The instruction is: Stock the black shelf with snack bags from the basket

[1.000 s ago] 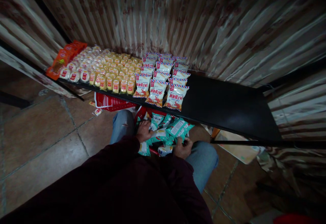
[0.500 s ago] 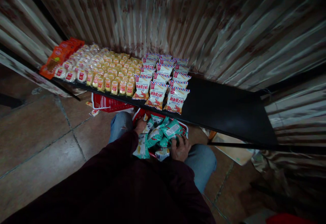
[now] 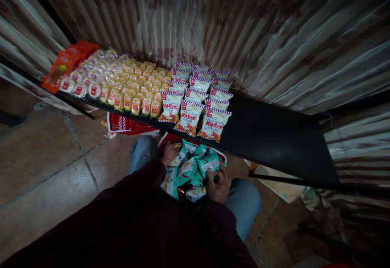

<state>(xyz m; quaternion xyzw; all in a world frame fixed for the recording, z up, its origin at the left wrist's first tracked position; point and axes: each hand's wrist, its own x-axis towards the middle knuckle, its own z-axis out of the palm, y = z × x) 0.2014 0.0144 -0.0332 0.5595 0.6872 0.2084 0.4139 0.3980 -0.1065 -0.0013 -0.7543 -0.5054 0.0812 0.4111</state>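
Note:
Between my knees a red basket (image 3: 162,141) holds several teal-and-white snack bags (image 3: 187,170), jumbled together. My left hand (image 3: 170,153) reaches into the basket's left side, its bent fingers closed on the end of a snack bag; the fingertips are partly hidden. On the right side, my right hand (image 3: 219,184) has thumb and forefinger curled together at the edge of a teal bag (image 3: 209,161) with a white label. That bag still lies among the others.
A long black shelf (image 3: 268,138) runs above the basket. On it stand rows of white snack bags (image 3: 215,124), small yellow packaged cakes (image 3: 136,105), white ones (image 3: 80,90) and orange packets (image 3: 62,67). Another red basket (image 3: 122,124) is beneath the shelf. A pleated curtain (image 3: 137,16) hangs behind.
The right hand's fingers have gone from spread over the bags to curled in at the edge of one. My left hand stays at the basket's left side. The view has shifted slightly.

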